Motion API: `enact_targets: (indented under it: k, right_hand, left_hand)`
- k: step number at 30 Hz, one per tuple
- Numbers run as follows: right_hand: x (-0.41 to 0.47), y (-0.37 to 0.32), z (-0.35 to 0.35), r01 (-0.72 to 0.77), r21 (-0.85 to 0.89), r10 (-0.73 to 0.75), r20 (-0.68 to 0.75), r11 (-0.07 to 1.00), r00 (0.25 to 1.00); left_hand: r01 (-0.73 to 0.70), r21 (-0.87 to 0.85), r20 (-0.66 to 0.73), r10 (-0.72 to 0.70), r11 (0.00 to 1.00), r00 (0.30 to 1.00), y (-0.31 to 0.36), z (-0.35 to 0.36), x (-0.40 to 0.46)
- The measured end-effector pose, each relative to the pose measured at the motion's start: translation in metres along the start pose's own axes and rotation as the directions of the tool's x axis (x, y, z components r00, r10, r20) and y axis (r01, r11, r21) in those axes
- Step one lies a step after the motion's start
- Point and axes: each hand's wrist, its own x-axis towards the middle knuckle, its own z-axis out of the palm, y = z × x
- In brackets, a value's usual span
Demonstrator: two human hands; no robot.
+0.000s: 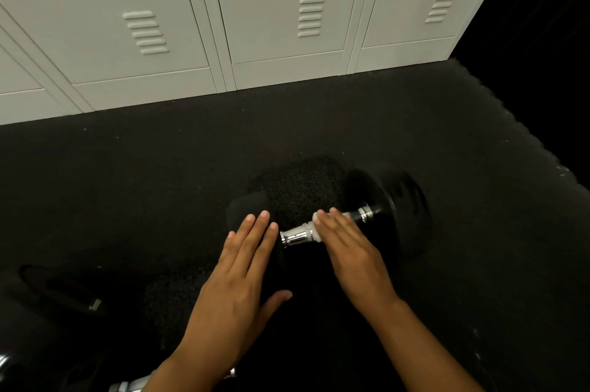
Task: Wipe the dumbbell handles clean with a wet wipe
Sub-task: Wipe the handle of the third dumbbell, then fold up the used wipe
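A black dumbbell [392, 209] lies on the dark floor with its chrome handle [295, 235] running left to right. My left hand [242, 270] rests flat, fingers apart, on the dumbbell's left head. My right hand [348, 248] lies over the middle of the handle and presses a white wet wipe [316, 225] against it; only a small edge of the wipe shows under the fingers. The handle's right end [365, 213] shows beyond the fingertips.
Grey metal lockers [281, 18] stand along the far edge of the black rubber floor [159, 168]. A second dumbbell's chrome handle [127, 387] shows at the bottom edge, with a dark object [60, 292] at lower left. The right side is dark.
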Motion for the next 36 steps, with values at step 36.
enact_targets:
  k: [36]
  right_hand:
    - [0.064, -0.240, -0.348, -0.783, 0.544, 0.583, 0.545, 0.300, 0.602]
  left_hand:
    - [0.494, -0.778, 0.598, -0.697, -0.388, 0.395, 0.179, -0.326, -0.025]
